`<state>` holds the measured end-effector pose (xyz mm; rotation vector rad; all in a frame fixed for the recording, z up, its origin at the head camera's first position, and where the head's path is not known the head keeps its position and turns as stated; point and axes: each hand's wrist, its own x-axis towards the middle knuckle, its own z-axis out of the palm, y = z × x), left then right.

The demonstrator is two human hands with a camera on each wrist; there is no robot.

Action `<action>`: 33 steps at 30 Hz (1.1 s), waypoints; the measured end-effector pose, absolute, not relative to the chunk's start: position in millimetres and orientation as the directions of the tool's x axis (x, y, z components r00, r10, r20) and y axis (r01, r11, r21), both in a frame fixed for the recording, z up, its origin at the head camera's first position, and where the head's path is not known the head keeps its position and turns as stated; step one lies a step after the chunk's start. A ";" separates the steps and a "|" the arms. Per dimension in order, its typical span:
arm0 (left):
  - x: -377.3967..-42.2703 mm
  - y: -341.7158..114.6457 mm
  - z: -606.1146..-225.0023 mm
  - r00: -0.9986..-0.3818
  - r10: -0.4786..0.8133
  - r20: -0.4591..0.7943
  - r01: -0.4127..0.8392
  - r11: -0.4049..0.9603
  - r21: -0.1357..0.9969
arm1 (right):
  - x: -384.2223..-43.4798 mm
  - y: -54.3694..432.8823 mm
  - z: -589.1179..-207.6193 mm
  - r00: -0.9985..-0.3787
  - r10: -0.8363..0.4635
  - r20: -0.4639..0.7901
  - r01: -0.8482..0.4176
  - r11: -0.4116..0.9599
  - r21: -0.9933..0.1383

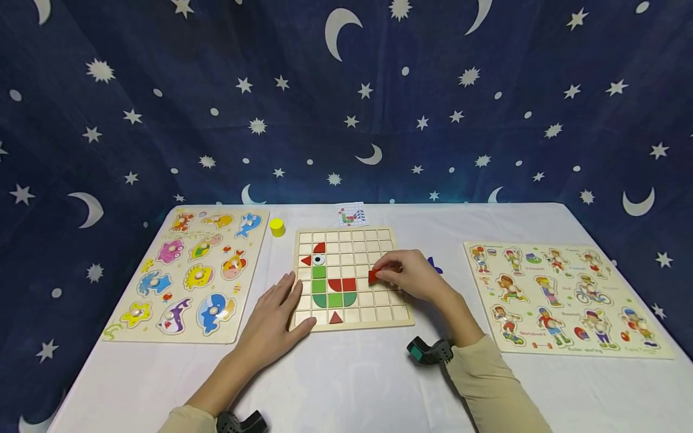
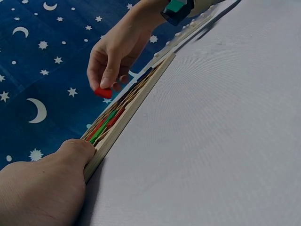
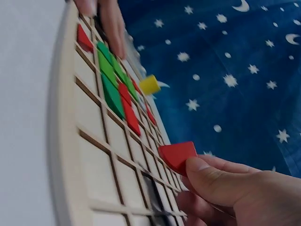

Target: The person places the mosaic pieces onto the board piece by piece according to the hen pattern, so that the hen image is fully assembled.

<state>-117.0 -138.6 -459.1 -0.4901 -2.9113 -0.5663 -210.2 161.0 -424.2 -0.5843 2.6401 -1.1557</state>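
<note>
A wooden grid board (image 1: pixel 379 314) lies in the middle of the table, bearing red and green flat pieces and a white eye piece (image 1: pixel 319 259) laid out like a bird. Between thumb and fingers, my right hand (image 1: pixel 412 274) pinches a red quarter-circle block (image 3: pixel 180 156) over the right part of the grid. In the left wrist view that red block (image 2: pixel 103 92) is held above the board. My left hand (image 1: pixel 273 319) rests along the board's left edge, fingers extended and thumb near the front corner. A red triangle (image 1: pixel 335 317) sits in the front row.
A sea-animal peg puzzle (image 1: pixel 184 276) stands on the left, a sports-figure puzzle (image 1: pixel 563 297) on the right. Behind the board lies a small picture card (image 1: pixel 351 214); a yellow cylinder (image 1: pixel 277 227) is at its back left. Blue pieces (image 1: pixel 435 265) show partly behind my right hand.
</note>
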 end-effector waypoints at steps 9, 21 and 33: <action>-117.5 -137.8 -458.7 -0.940 0.288 0.182 0.335 0.877 0.345 | -205.3 143.5 -432.3 -0.911 -0.412 -0.021 -0.287 0.667 -0.688; -117.5 -138.3 -458.7 -0.939 0.287 0.189 0.337 0.876 0.346 | -205.7 138.4 -438.5 -0.901 -0.433 0.014 -0.336 0.678 -0.654; -118.2 -139.2 -461.4 -0.934 0.290 0.207 0.347 0.873 0.343 | -205.2 138.7 -440.3 -0.887 -0.461 0.031 -0.370 0.669 -0.644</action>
